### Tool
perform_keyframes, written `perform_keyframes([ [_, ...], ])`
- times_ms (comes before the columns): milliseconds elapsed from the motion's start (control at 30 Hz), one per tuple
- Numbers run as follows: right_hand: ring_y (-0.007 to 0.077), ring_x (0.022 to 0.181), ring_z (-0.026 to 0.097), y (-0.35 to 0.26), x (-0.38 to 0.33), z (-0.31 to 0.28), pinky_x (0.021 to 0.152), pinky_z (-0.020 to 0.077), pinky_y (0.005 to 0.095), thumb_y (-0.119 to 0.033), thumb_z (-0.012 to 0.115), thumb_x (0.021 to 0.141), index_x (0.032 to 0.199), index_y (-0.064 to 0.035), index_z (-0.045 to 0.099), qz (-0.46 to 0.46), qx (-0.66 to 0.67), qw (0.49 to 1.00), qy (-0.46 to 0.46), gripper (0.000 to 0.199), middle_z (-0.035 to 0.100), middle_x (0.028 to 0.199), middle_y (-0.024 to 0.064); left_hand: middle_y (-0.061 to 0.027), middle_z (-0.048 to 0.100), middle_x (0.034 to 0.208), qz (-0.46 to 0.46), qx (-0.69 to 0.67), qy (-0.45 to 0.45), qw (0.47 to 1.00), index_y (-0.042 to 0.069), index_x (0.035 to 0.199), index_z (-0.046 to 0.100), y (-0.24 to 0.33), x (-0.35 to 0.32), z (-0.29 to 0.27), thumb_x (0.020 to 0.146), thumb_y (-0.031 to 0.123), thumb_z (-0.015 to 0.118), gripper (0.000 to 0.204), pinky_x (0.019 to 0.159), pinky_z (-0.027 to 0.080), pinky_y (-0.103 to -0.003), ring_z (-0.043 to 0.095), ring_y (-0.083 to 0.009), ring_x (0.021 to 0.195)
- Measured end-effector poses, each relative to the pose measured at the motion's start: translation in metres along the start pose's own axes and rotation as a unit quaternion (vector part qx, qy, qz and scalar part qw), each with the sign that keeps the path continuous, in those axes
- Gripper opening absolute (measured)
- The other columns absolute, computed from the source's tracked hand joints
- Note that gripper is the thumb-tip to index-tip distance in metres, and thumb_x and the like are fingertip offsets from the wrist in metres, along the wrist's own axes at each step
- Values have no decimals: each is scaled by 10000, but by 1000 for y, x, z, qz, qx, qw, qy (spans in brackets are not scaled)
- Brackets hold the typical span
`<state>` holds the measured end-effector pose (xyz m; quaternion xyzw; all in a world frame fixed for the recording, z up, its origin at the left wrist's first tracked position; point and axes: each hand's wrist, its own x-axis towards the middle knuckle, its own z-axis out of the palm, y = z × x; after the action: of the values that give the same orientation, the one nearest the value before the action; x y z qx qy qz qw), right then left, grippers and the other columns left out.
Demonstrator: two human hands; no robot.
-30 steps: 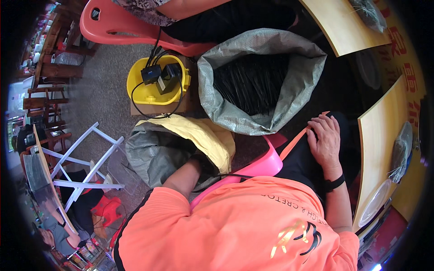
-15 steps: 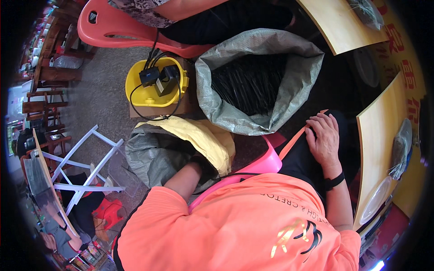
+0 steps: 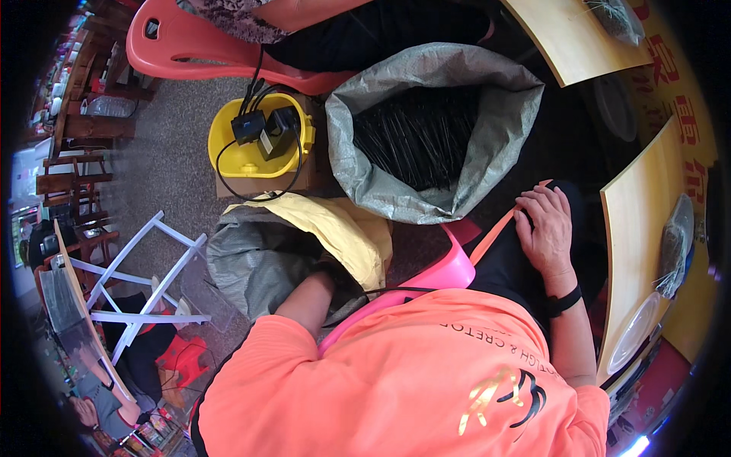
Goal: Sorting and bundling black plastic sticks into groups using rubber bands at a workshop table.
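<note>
My left forearm (image 3: 308,300) reaches into the mouth of a woven sack (image 3: 255,259), grey inside with a folded-back yellow rim. The hand and fingers are hidden in its dark interior. My right hand (image 3: 546,225) rests palm down on my dark-trousered knee, fingers stretched out, holding nothing. A dark band circles that wrist. In front of me stands a larger grey-green woven sack (image 3: 487,179), its mouth wide, packed with many thin black strips or sticks (image 3: 415,137).
A yellow tub (image 3: 263,167) with black devices and cables sits on a cardboard box. Another person's leg and a red chair (image 3: 198,53) are beyond. Wooden boards (image 3: 636,244) stand at right, a white folding frame (image 3: 145,305) at left. My pink seat (image 3: 434,270) shows beneath me.
The view has shifted slightly. My left forearm still reaches into the yellow-rimmed sack, a little farther left and down in the picture. My right hand keeps its place on the knee.
</note>
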<state>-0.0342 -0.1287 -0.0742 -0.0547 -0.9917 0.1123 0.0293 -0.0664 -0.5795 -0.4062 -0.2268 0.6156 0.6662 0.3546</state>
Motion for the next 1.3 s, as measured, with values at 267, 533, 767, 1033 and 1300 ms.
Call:
perform_keyframes([
  [267,257,1083,540,-2,-2,0,1042,310,418,-162,594,798,918,-60,648,3,-5,1000,-3,167,640,1005,75,-116,558,1195,-33,-139,7,990,56,1236,524,-7,0,-7,867,333,456,467,973,394,-378,527,-276,1092],
  [533,257,1076,545,-2,-5,2,1034,313,418,-164,579,818,918,-59,646,-5,-24,1000,-5,160,641,1013,76,-116,570,1177,-61,-287,20,956,50,1224,534,-5,15,-12,865,328,457,461,968,400,-376,537,-275,1078],
  [767,258,1072,546,-3,-5,4,1031,316,412,-163,574,821,913,-60,643,0,-42,999,2,155,640,1008,75,-106,614,1045,-51,-307,65,948,27,1083,602,40,-28,22,861,275,458,363,851,477,-368,582,-232,947],
  [1033,262,1070,545,-1,-5,5,1029,319,408,-164,579,819,909,-56,647,-4,-37,999,2,156,640,1010,77,-95,630,945,-13,-308,112,945,20,972,631,24,-31,6,729,206,521,325,854,473,-357,592,-257,888],
  [1300,255,1083,542,-7,1,4,1036,313,408,-169,574,826,918,-59,648,-15,-22,1000,-4,162,640,1012,72,-52,609,840,-48,-246,133,959,44,857,635,-57,17,-77,732,234,563,238,775,461,-324,558,-200,807],
])
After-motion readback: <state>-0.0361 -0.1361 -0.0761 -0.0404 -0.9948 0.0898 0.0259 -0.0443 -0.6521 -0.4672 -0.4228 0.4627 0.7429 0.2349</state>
